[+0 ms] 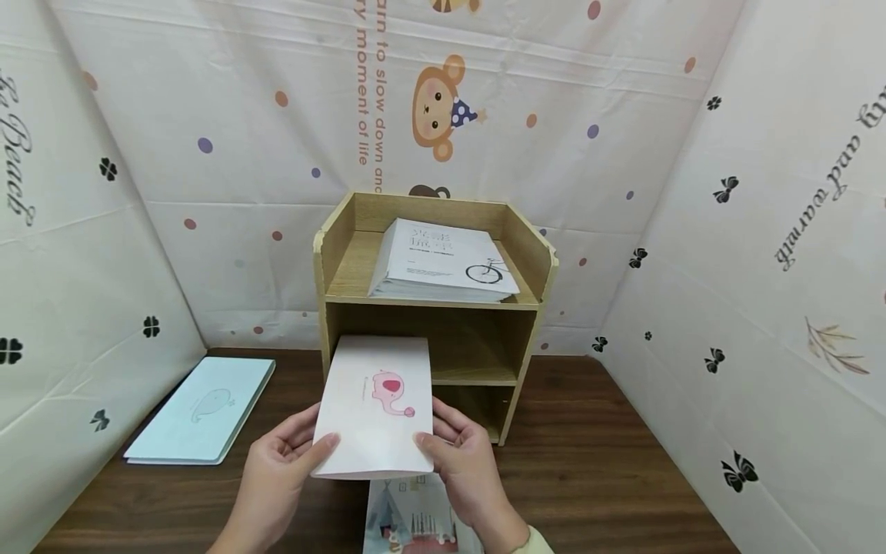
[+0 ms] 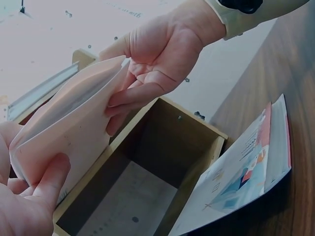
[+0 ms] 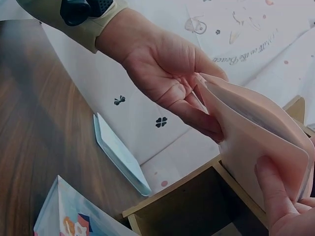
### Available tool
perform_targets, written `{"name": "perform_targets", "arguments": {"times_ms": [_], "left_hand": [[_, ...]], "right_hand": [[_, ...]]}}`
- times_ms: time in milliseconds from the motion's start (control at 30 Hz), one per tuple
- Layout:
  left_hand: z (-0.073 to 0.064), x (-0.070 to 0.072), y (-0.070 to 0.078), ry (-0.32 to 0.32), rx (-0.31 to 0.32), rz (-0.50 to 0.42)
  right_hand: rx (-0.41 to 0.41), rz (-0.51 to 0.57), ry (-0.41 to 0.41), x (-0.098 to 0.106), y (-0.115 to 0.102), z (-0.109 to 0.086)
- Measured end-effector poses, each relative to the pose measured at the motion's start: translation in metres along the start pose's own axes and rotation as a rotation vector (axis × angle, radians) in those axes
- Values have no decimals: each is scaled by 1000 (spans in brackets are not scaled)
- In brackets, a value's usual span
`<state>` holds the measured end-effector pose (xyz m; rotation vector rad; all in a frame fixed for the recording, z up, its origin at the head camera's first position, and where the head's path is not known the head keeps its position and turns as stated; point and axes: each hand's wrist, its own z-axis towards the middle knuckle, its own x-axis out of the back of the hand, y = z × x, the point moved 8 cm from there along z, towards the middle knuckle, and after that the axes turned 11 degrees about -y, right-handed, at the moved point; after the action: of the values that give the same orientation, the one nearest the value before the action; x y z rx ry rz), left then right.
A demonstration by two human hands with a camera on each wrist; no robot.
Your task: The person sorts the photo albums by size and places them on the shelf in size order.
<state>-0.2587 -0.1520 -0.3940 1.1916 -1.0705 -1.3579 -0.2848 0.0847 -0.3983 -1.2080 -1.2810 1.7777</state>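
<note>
Holding the pink book [image 1: 377, 404] by its near corners, the left hand [image 1: 277, 469] and right hand [image 1: 464, 462] each pinch it, thumb on the cover, fingers beneath. It hangs above the table [image 1: 609, 469], just before the shelf [image 1: 432, 308]. Its long axis runs away from the person, far edge toward the middle opening and tilted up. To seat it cleanly, I would level it and keep both edges square to the opening.
</note>
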Motion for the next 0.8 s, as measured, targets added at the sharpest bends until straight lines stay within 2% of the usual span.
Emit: {"name": "perform_targets", "arguments": {"times_ms": [433, 800], "left_hand": [[12, 2, 2, 1, -1, 11], [25, 5, -2, 18, 11, -1]], "right_hand": [[9, -13, 4, 1, -3, 10], [21, -24, 8, 5, -3, 24]]}}
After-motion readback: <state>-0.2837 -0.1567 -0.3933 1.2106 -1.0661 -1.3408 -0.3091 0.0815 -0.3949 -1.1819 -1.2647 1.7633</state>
